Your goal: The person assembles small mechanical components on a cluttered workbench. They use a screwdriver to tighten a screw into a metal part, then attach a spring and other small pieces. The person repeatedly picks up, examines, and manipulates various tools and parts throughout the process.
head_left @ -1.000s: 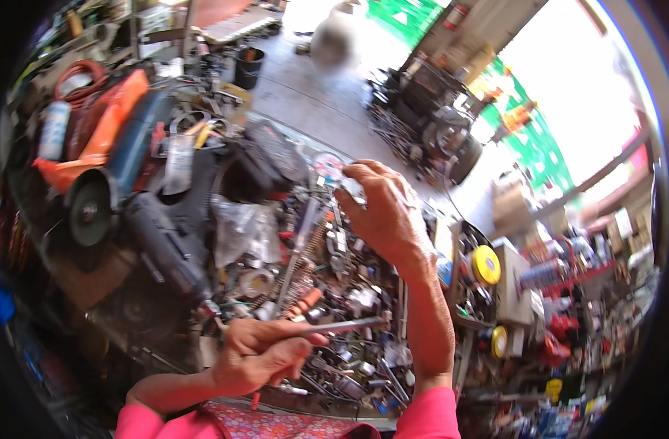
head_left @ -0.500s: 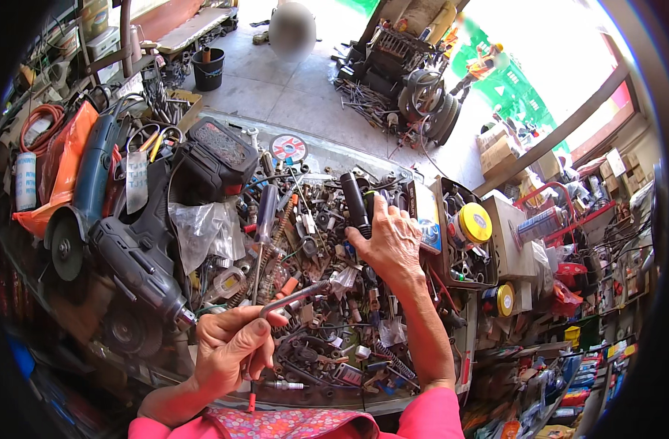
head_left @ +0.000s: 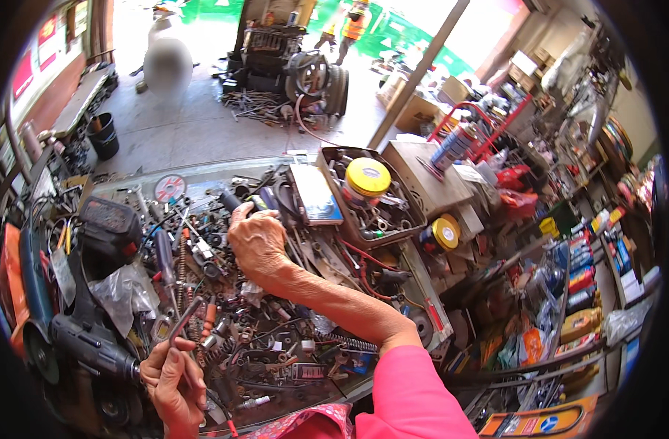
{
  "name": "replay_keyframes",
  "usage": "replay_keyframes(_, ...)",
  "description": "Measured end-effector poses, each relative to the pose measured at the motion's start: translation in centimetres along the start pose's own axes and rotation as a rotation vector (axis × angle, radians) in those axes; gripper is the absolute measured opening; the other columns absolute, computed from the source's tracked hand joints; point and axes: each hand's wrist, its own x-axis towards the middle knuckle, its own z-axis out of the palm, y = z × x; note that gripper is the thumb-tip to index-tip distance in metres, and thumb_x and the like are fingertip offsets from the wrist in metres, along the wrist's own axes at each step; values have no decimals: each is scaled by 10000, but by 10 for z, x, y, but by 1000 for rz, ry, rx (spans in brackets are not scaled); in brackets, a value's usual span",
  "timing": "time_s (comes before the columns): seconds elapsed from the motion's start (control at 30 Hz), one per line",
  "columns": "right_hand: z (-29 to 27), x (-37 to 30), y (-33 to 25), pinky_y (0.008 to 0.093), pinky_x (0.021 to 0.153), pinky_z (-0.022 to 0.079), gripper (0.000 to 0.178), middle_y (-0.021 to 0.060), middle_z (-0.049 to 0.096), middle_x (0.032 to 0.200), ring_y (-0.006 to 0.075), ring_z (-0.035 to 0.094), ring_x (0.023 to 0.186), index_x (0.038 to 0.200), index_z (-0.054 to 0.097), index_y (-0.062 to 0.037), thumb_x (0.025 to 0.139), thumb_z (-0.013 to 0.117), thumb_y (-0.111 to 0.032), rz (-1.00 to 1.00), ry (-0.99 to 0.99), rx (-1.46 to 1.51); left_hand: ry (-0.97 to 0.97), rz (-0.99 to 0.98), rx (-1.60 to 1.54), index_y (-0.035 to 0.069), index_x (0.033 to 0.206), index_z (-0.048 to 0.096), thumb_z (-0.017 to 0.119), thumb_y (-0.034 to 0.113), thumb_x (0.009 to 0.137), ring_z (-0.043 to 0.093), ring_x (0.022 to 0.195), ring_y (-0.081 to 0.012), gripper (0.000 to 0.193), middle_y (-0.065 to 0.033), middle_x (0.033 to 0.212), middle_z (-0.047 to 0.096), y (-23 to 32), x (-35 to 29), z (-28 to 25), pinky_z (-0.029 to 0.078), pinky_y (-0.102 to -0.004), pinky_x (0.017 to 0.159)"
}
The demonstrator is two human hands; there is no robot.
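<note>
Over bench | left hand — clamped on rod, now steeper | right hand — can't tell

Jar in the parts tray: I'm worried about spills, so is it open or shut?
Shut: a round yellow lid covers the top of the jar. How tightly, I cannot tell.

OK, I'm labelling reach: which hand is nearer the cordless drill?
Left. The left hand is beside the cordless drill, near its chuck; the right hand is farther off, beside a black cylinder.
</note>
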Motion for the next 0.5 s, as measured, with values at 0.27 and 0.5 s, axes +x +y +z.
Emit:
replay_keyframes(0.27,-40,-59,70,377,575,547,403,162,628,862,270,648,760,1201,494,52,827,572,-78,70,379,426,-49,-10,-24,-42,1020,572,524,197,991,421,378,-83,246,-55,597,530,-5,2,-1,322,-209,285)
replay_keyframes(0.5,-27,-110,165,403,654,553,532,197,601,971,271,649,723,1373,355,-6,886,551,-93,594,639,880,-38,-75,19,-42,967,581,545,210,980,388,318,-94,255,-49,499,491,-3,-2,-1,293,-213,277)
